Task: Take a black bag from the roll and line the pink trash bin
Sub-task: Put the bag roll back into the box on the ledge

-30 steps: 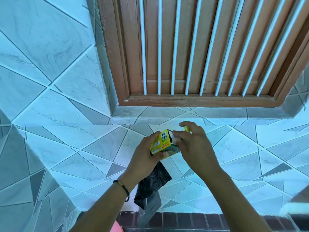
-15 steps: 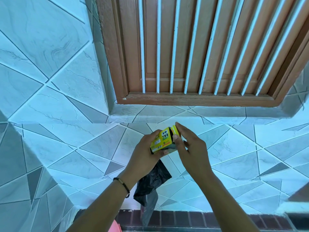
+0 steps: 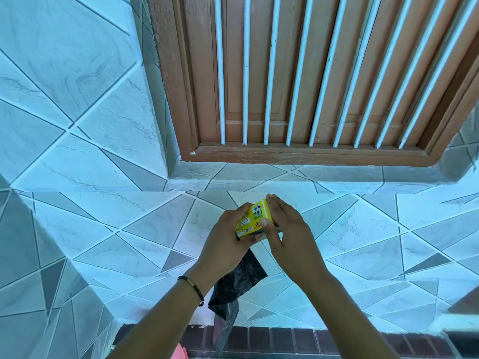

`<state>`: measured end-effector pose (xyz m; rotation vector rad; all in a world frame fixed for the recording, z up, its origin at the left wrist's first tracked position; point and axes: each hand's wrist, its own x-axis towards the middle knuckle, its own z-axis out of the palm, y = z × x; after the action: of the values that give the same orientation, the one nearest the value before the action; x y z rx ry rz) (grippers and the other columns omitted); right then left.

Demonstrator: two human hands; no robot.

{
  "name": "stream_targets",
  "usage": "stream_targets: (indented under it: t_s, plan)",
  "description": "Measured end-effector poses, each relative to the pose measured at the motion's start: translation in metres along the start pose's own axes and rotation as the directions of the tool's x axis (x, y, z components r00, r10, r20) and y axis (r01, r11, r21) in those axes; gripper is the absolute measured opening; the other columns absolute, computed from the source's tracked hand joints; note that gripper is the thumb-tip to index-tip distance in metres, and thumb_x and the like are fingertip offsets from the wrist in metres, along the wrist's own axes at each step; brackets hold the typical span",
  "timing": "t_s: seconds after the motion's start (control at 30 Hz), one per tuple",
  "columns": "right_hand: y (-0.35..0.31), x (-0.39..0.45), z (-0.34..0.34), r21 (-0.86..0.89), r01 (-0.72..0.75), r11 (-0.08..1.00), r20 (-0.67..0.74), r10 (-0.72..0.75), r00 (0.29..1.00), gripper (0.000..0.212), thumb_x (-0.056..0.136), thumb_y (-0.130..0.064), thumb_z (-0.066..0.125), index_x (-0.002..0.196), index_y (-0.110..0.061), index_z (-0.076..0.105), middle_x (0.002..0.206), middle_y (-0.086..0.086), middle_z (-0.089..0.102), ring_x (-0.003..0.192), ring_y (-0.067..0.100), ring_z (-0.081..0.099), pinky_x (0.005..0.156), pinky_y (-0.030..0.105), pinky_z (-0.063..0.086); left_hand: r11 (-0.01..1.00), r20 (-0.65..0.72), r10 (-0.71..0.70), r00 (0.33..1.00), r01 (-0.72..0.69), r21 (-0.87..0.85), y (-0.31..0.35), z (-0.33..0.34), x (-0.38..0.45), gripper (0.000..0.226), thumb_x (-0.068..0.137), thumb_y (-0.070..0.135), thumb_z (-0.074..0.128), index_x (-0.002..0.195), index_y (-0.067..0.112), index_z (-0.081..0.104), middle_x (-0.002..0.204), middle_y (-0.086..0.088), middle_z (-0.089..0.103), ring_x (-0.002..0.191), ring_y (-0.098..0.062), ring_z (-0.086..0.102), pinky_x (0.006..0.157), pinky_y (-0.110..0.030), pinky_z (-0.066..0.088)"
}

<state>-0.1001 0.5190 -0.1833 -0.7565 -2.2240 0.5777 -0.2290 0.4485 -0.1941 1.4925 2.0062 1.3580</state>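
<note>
glossy black plastic bag (image 3: 238, 283), printed yellow carton (image 3: 255, 220)

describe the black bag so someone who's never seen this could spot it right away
Find the brown barred window in the pale tiled wall, then the two hands below it. The black bag hangs crumpled beneath the left hand, the only dark, limp thing there, unlike the yellow box above.
</note>
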Motion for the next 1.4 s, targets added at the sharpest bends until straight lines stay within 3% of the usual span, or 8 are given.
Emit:
stream_targets:
  t_s: [0.2, 0.37, 0.53, 0.63, 0.83, 0.97, 1.23, 1.4]
  plan:
    - [0.0, 0.005, -0.007, 0.146, -0.036, 0.989, -0.107, 0.052, 0.993, 0.047, 0.09, -0.029, 0.038, 0.133, -0.016, 0.051, 0.136, 0.002, 0.055, 0.122, 0.013, 0.053, 0.095, 0.018, 0.042, 1.0, 0.0, -0.004, 1.0, 0.004, 0.008, -0.002, 0.0, 0.004, 0.058, 0.082, 0.027, 0.067, 0.134, 0.032, 0.042, 0.12, 0.003, 0.052, 0.101, -0.004, 0.05, 0.08, -0.002, 0.036]
    - [0.006, 0.007, -0.004, 0.048, 0.006, 0.999, -0.01, -0.005, 1.0, 0.05, 0.092, -0.033, 0.034, 0.137, -0.017, 0.046, 0.144, 0.001, 0.047, 0.134, 0.011, 0.04, 0.104, 0.015, 0.03, 0.999, -0.025, 0.003, 1.0, -0.001, 0.054, -0.003, 0.002, 0.006, 0.059, 0.082, 0.028, 0.067, 0.134, 0.035, 0.041, 0.119, 0.005, 0.05, 0.098, -0.002, 0.05, 0.078, -0.002, 0.035]
    - [0.007, 0.01, -0.004, 0.034, 0.016, 0.999, 0.092, -0.019, 0.996, 0.06, 0.09, -0.047, 0.032, 0.145, -0.023, 0.031, 0.152, -0.005, 0.032, 0.14, 0.004, 0.024, 0.099, -0.001, 0.013, 0.998, -0.033, 0.005, 0.999, -0.003, 0.06, -0.005, -0.001, 0.007, 0.058, 0.082, 0.029, 0.067, 0.134, 0.036, 0.041, 0.117, 0.004, 0.05, 0.097, -0.004, 0.053, 0.081, -0.011, 0.042]
    - [0.006, 0.01, -0.003, 0.034, 0.016, 0.999, 0.139, -0.02, 0.99, 0.068, 0.088, -0.048, 0.034, 0.148, -0.026, 0.014, 0.154, -0.005, 0.026, 0.141, 0.008, 0.021, 0.1, 0.007, 0.019, 0.996, -0.022, 0.021, 1.0, -0.019, 0.088, -0.005, -0.003, 0.008, 0.053, 0.084, 0.034, 0.064, 0.131, 0.039, 0.041, 0.113, 0.003, 0.052, 0.098, -0.008, 0.055, 0.084, -0.023, 0.047]
    - [0.007, 0.01, 0.001, 0.072, -0.009, 0.997, 0.175, -0.004, 0.985, 0.072, 0.093, -0.042, 0.039, 0.148, -0.023, -0.004, 0.15, 0.004, 0.027, 0.137, 0.016, 0.025, 0.096, 0.02, 0.028, 0.989, 0.021, 0.028, 0.999, -0.031, 0.144, -0.01, 0.0, 0.009, 0.054, 0.084, 0.039, 0.062, 0.133, 0.037, 0.04, 0.114, 0.004, 0.052, 0.094, -0.003, 0.05, 0.075, -0.009, 0.039]
    - [0.008, 0.011, 0.002, 0.048, -0.019, 0.999, 0.227, 0.007, 0.974, 0.075, 0.094, -0.044, 0.038, 0.148, -0.024, -0.01, 0.156, 0.003, 0.015, 0.142, 0.015, 0.014, 0.099, 0.021, 0.026, 0.991, 0.027, 0.02, 0.999, -0.024, 0.131, -0.009, 0.001, 0.009, 0.052, 0.084, 0.041, 0.059, 0.132, 0.038, 0.041, 0.111, 0.004, 0.052, 0.094, -0.005, 0.052, 0.075, -0.012, 0.041]
    - [0.01, 0.015, 0.008, 0.015, 0.039, 0.999, 0.167, -0.041, 0.985, 0.072, 0.092, -0.053, 0.03, 0.149, -0.018, 0.002, 0.156, 0.004, 0.014, 0.143, 0.015, 0.011, 0.109, 0.025, 0.025, 0.995, -0.014, 0.019, 1.0, -0.018, 0.103, -0.005, 0.003, 0.012, 0.048, 0.084, 0.034, 0.061, 0.128, 0.042, 0.044, 0.106, 0.005, 0.052, 0.092, -0.008, 0.054, 0.075, -0.013, 0.042]
    - [0.02, 0.015, 0.001, 0.26, -0.039, 0.965, 0.153, -0.001, 0.988, 0.056, 0.09, -0.046, 0.035, 0.142, -0.034, 0.02, 0.147, -0.011, 0.031, 0.136, 0.007, 0.03, 0.11, 0.025, 0.03, 0.994, 0.04, 0.021, 0.999, -0.025, 0.107, -0.007, -0.002, 0.017, 0.055, 0.083, 0.035, 0.065, 0.132, 0.041, 0.041, 0.112, 0.006, 0.052, 0.098, -0.005, 0.051, 0.078, -0.008, 0.039]
